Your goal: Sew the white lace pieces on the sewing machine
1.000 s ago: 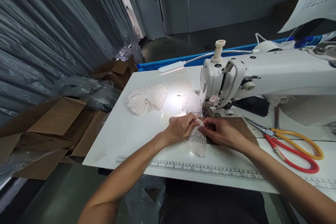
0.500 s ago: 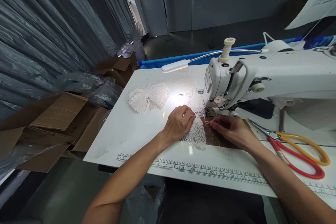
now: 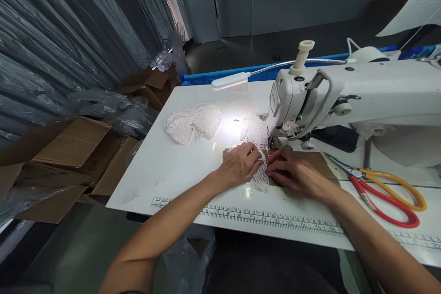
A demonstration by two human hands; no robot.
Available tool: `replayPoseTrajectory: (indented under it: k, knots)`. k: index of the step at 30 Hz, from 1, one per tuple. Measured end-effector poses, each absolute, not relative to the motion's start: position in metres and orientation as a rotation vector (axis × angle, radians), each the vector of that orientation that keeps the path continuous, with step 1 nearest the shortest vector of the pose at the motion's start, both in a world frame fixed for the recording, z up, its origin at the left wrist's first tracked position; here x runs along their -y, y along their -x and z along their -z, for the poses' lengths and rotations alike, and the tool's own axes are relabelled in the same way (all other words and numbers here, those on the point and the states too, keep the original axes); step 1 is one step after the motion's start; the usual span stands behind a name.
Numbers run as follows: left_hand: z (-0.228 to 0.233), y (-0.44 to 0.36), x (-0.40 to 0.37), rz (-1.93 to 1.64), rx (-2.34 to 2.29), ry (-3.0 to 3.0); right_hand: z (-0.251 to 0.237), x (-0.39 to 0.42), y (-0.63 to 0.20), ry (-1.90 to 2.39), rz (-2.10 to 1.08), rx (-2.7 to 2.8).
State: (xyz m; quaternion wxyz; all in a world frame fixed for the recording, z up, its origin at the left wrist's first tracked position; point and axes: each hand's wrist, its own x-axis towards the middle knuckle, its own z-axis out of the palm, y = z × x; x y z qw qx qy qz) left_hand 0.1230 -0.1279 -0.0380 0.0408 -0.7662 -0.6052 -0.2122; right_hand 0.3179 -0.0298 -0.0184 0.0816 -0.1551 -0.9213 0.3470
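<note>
A piece of white lace lies at the front of the white sewing machine, just before its presser foot. My left hand has its fingers curled down on the lace, holding its upper part. From the right, my right hand meets the lace's right edge with thumb and fingers drawn together; the fingertips partly hide what they pinch. Under my right hand is a flat brown sheet. A small red mark shows on the lace by the foot. More lace spreads behind the foot.
Another white lace piece lies on the left of the white table. Scissors with red and yellow handles rest at right. A lamp reaches over the table. A printed ruler runs along the front edge. Cardboard boxes stand at left.
My right hand has moved left onto the lace's edge, its fingers now close to my left hand. Some lace now shows left of my left hand. The view has shifted slightly.
</note>
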Motion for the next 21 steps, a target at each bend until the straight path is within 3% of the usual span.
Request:
replayPoseTrajectory:
  k: [6,13,18,21]
  knots:
    - [0.039,-0.126,0.128,0.569,1.827,2.287,-0.008,0.035,-0.348,0.342,-1.845,2.390]
    - [0.029,-0.129,0.131,1.170,1.628,2.562,0.013,0.051,-0.350,0.838,-1.907,1.735]
    - [0.035,-0.131,0.132,1.285,1.579,2.757,0.016,0.066,-0.330,0.664,-2.214,1.067]
    - [0.042,-0.131,0.130,1.355,1.683,2.666,0.019,0.075,-0.317,0.621,-2.191,0.999]
